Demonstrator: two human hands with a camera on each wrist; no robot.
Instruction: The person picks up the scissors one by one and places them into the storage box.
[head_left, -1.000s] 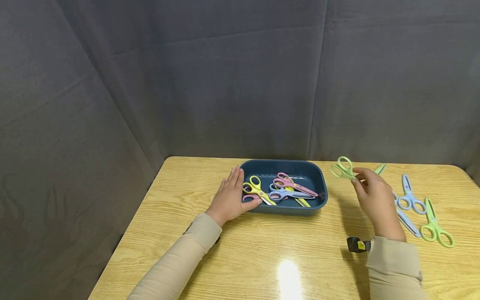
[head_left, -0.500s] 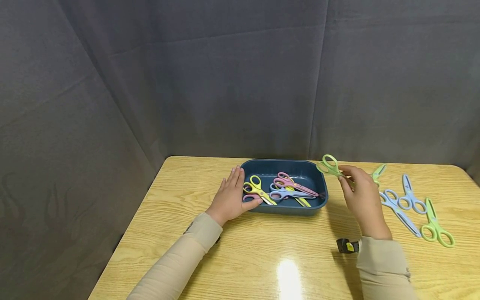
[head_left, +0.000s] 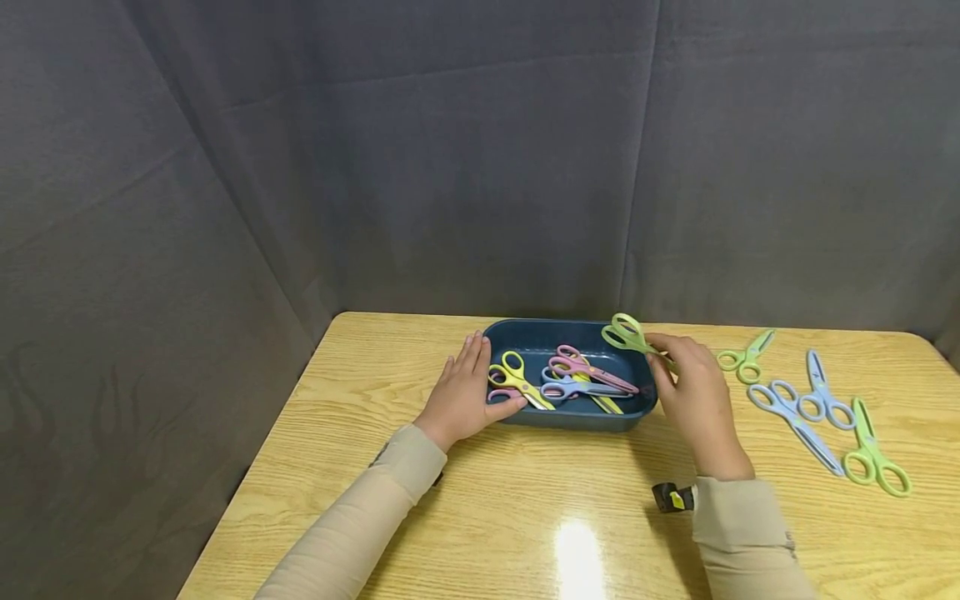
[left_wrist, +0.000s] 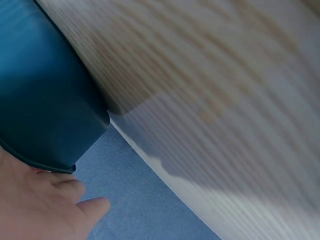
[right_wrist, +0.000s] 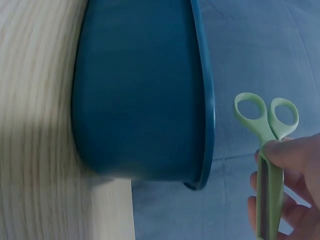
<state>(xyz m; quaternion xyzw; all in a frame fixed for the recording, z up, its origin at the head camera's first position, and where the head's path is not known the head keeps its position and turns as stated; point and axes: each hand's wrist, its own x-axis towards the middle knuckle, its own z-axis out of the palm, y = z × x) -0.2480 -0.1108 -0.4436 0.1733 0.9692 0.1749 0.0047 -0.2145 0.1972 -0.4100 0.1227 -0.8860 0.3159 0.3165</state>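
Green scissors [right_wrist: 267, 150] are pinched between the thumb and fingers of my right hand [head_left: 692, 392]. In the head view their handle loops reach over the right rim of a dark blue bin [head_left: 577, 422], and the right wrist view shows them above that rim. My left hand [head_left: 459, 396] rests against the bin's left end, fingers straight, thumb over the front rim. Inside the bin lie yellow scissors [head_left: 523, 387], pink scissors [head_left: 592, 371], blue scissors [head_left: 573, 389] and more partly covered ones.
On the table [head_left: 480, 517], right of my right hand, lie green scissors [head_left: 748, 357], blue scissors [head_left: 797, 425], a second blue pair [head_left: 823, 396] and another green pair [head_left: 870, 454]. A grey curtain [head_left: 480, 167] hangs behind the table's far edge.
My right hand has moved left with the green scissors, from beside the bin to over its right rim. The left hand has stayed in place.
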